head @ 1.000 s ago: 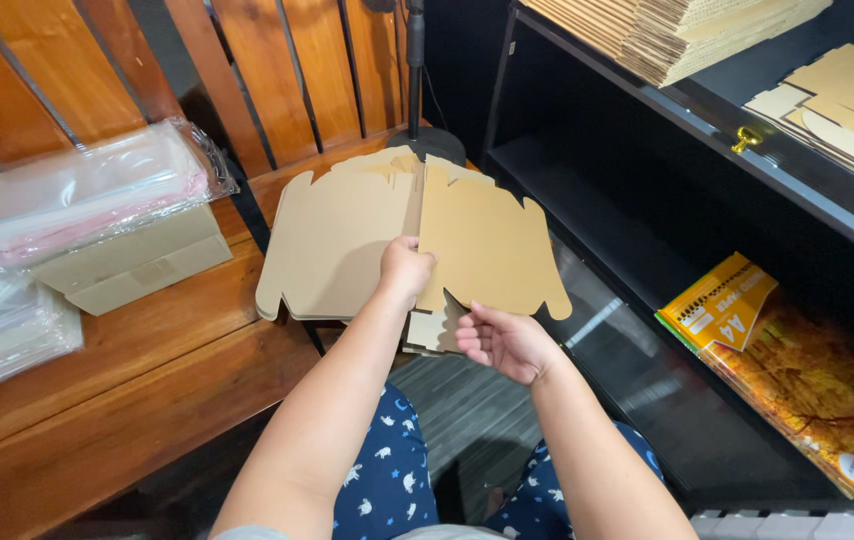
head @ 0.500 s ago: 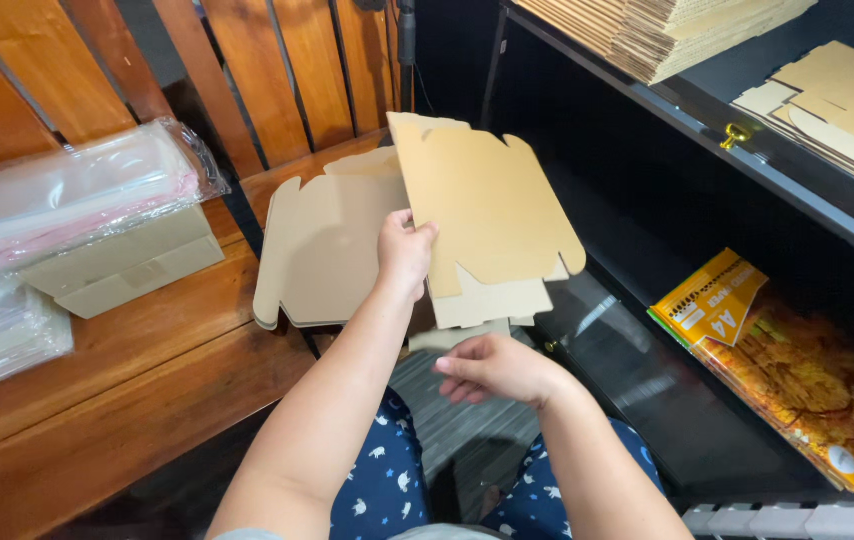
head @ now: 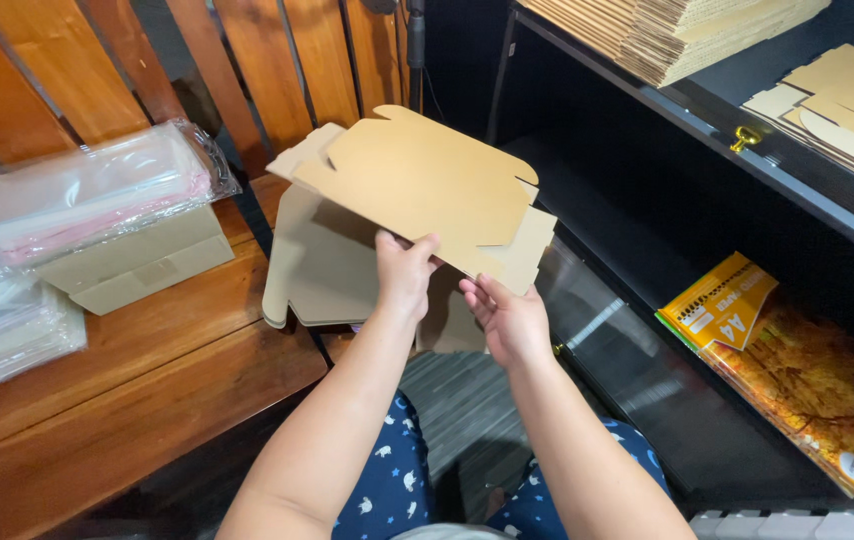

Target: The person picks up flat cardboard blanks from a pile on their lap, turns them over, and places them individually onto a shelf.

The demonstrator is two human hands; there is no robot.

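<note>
Flat cardboard box blank (head: 427, 190) up in the air, tilted, above the front edge of the wooden bench (head: 147, 380). Left hand (head: 405, 272) pinching its near edge, thumb on top, fingers curled under. Right hand (head: 509, 318) just beside, fingers loosely spread beneath the lower right flap, touching it. Second flat blank (head: 319, 265) lying underneath, overhanging the bench's right edge. Plastic-wrapped packs (head: 97, 190) stacked on a folded carton (head: 142, 262) at the bench's back left. Yellow paper pad (head: 722, 305) on the dark lower shelf (head: 637, 380), right.
</note>
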